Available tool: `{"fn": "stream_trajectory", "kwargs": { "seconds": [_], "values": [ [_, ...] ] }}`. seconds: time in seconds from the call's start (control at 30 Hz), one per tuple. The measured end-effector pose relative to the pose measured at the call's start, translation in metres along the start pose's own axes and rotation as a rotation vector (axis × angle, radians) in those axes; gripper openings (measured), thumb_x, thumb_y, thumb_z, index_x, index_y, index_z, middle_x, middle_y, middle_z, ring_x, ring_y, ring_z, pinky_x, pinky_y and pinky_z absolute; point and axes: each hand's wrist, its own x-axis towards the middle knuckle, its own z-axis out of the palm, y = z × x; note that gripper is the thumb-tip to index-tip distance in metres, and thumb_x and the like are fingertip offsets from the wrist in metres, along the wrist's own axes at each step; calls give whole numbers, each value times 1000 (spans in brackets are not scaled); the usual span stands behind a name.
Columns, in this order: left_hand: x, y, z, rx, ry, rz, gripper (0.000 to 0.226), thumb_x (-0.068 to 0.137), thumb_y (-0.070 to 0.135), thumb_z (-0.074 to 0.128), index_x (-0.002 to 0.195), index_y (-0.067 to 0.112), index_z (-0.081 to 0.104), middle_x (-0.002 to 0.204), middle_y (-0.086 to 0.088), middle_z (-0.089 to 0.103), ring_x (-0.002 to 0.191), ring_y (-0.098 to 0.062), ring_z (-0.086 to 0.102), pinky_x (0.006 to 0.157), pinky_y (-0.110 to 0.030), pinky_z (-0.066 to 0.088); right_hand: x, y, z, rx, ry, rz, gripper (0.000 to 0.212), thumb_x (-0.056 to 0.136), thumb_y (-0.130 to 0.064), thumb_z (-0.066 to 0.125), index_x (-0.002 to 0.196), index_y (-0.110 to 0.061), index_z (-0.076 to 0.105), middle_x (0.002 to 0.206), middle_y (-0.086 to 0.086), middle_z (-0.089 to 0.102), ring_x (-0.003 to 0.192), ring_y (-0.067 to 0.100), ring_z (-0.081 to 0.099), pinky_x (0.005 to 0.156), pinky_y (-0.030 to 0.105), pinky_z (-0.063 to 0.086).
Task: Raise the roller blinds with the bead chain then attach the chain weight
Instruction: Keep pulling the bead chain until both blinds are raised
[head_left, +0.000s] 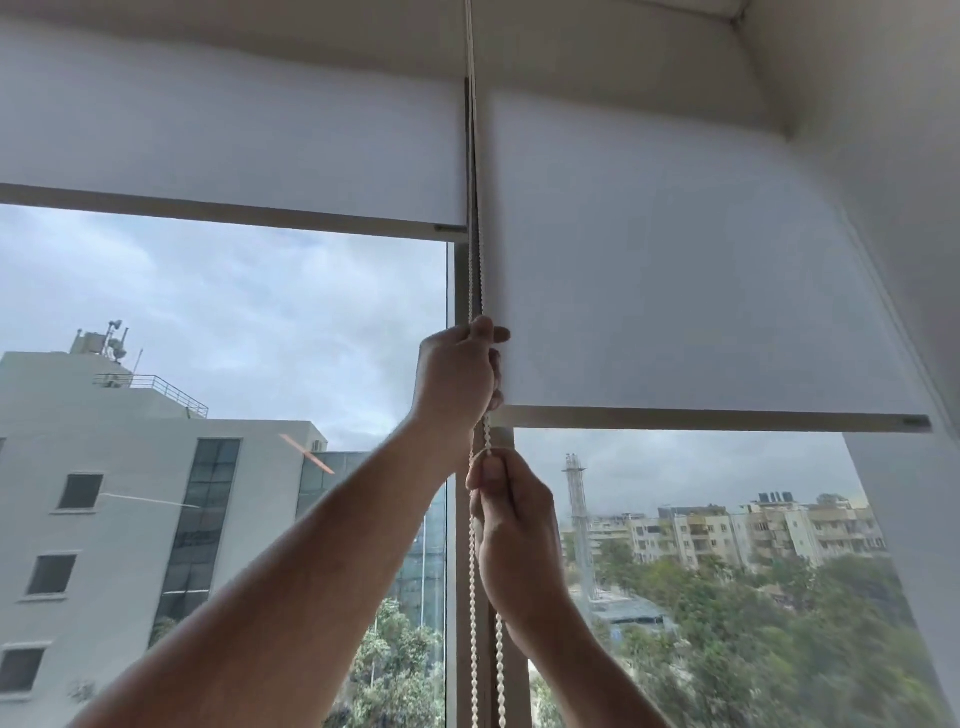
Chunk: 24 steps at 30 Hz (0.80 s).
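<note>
A white bead chain (472, 587) hangs in two strands along the window's middle post (464, 545). My left hand (457, 379) is closed around the chain, level with the lower part of the right roller blind (675, 291). Just below it, my right hand (511, 535) grips the chain too. The right blind's bottom bar (727, 418) sits about halfway down the frame. The left roller blind (234, 140) is higher, with its bottom bar (234, 213) near the upper third. No chain weight is in view.
A white wall (883, 182) angles in at the right, close to the right blind's edge. Through the glass I see a pale building (104, 467) on the left and trees with distant blocks (753, 525) on the right.
</note>
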Motion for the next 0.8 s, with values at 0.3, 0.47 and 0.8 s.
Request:
{"fn": "stream_trajectory", "kwargs": {
  "seconds": [0.3, 0.47, 0.8],
  "values": [
    [-16, -30, 2, 223, 169, 181, 34, 98, 21, 50, 69, 23, 68, 45, 14, 52, 42, -8, 47, 49, -29, 41, 21, -3, -21, 204, -13, 276, 45, 106, -39, 40, 87, -12, 71, 61, 8, 62, 48, 16, 56, 49, 29, 48],
    [-37, -52, -1, 222, 152, 231, 37, 97, 20, 49, 66, 27, 68, 58, 11, 65, 54, -6, 59, 48, -22, 43, 74, -40, -20, 214, -13, 293, 42, 103, -47, 43, 92, -17, 70, 73, 1, 73, 65, 12, 69, 59, 26, 54],
    [-63, -59, -4, 283, 104, 341, 36, 100, 16, 49, 68, 21, 65, 45, 15, 46, 44, -3, 36, 44, -18, 26, 132, -84, 1, 274, -25, 313, 35, 98, -4, 34, 75, -18, 57, 43, -10, 42, 30, 4, 31, 33, 14, 21]
  ]
}}
